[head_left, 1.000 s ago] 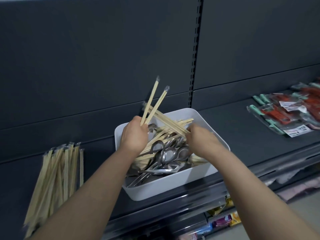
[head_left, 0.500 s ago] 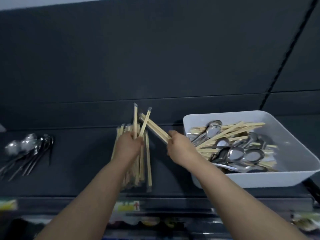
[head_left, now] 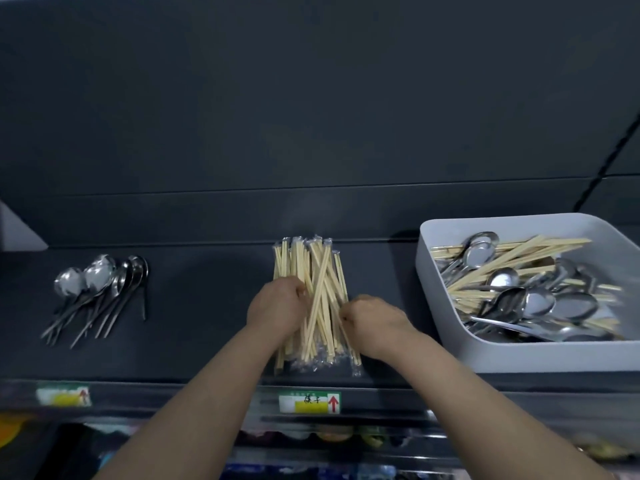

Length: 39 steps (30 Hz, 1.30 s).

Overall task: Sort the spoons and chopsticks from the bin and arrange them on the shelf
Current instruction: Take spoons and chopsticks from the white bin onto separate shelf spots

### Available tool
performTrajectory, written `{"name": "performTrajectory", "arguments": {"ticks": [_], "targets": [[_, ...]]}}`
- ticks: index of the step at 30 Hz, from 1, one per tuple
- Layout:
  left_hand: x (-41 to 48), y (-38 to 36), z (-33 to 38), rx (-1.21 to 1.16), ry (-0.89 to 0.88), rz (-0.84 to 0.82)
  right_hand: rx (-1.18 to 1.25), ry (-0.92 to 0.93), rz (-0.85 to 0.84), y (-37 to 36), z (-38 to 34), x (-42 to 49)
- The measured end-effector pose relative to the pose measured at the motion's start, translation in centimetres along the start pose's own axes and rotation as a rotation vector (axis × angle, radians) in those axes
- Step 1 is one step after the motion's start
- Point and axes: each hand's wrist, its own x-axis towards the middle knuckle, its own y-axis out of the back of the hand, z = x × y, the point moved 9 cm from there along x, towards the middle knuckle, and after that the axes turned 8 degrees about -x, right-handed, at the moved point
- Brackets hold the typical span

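Admittedly, our fingertips are tucked under the knuckles, so we cannot tell whether the right hand [head_left: 372, 320] pinches a stick or merely touches the chopstick pile [head_left: 322, 271] at its right edge. Our left hand [head_left: 277, 311] curls round sticks at the left edge. The pile lies between both hands on the dark shelf [head_left: 207, 306]. Sorted spoons [head_left: 100, 282] lie well left of the left hand; the white bin [head_left: 519, 355] sits near, right of the right hand. A price label [head_left: 310, 402] hangs below our wrists.

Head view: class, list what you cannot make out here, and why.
Head view only.
Chopsticks: pile's middle hidden under left hand and right hand.
Bin: right corner cut off by frame edge; bottom buried under spoons.
Left label: blurred, unreadable.
Goods below shelf: blurred.
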Motion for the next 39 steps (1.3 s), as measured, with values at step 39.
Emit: {"name": "performTrajectory", "arguments": {"ticks": [39], "targets": [[-0.9, -14.2, 27.8, -0.103, -0.285, -0.273, 0.082, -0.531, 0.469, 8.8, 32.3, -12.4]]}}
